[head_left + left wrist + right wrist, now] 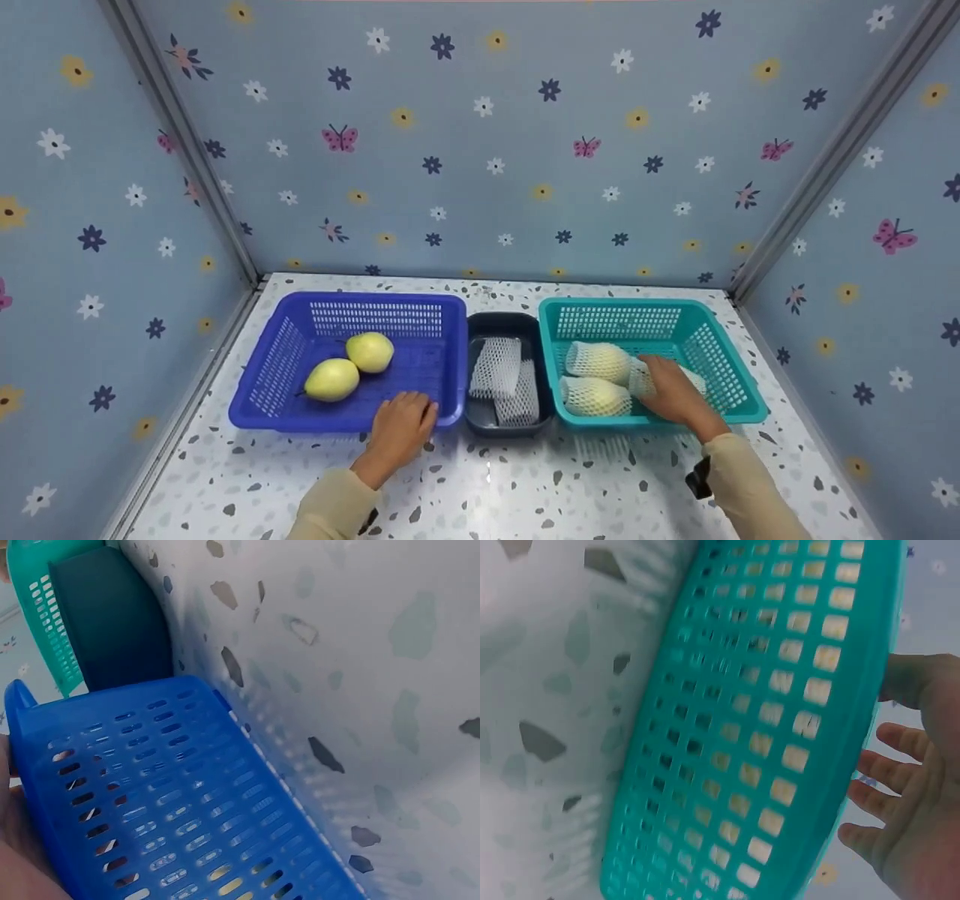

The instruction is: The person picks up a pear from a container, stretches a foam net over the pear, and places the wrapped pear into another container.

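Observation:
Two yellow-green pears lie bare in the blue basket. My left hand rests over that basket's front rim, fingers loosely bent inside; the left wrist view has only part of it behind the rim. In the teal basket are pears in white foam net sleeves: two netted pears at left and a third netted pear under my right hand. That hand reaches over the front rim with fingers spread, touching the third pear. Its fingertips are partly hidden by the rim in the right wrist view.
Between the baskets stands a dark grey tray with flattened foam net sleeves in it. All three containers sit on a white speckled table. Flower-patterned panels enclose the back and both sides.

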### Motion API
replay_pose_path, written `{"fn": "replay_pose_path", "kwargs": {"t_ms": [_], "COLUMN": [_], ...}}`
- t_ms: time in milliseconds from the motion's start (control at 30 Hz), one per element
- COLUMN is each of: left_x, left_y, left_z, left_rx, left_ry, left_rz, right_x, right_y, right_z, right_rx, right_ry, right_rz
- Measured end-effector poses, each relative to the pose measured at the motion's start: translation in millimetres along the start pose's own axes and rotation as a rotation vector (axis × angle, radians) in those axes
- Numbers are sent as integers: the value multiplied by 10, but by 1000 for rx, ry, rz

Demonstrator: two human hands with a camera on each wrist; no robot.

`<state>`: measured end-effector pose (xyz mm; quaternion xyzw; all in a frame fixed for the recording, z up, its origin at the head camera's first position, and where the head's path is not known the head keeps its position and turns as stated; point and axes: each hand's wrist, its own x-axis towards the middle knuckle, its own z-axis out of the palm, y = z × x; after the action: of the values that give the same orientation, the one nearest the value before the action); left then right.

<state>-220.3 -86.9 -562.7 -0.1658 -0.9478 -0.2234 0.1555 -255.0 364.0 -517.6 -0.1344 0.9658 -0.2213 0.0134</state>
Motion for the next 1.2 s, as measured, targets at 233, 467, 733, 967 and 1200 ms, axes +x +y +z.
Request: {"fn": "replay_pose_path", "kwargs": {"t_ms": [233, 467, 733, 967, 1200], "left_x": [119, 310, 588, 728, 709], "left_y": [-118, -347, -671, -942, -1124], "left_z": [-218, -585, -850, -876, -816], "left_rx": [-43, -80, -64, -66, -72], "left_ry": [20, -40, -142, -310, -466], "left_rz": [-41, -227, -340, -551, -682], "right_x": [-108, -122, -119, -138, -141], "right_y": [-248, -393, -453, -438, -440], "right_z": [167, 273, 393, 461, 500], "right_rx": [23, -9, -14, 58, 84], "right_ry": [95, 131, 121, 96, 100], "right_rz": [-127, -178, -185, -133, -86]}}
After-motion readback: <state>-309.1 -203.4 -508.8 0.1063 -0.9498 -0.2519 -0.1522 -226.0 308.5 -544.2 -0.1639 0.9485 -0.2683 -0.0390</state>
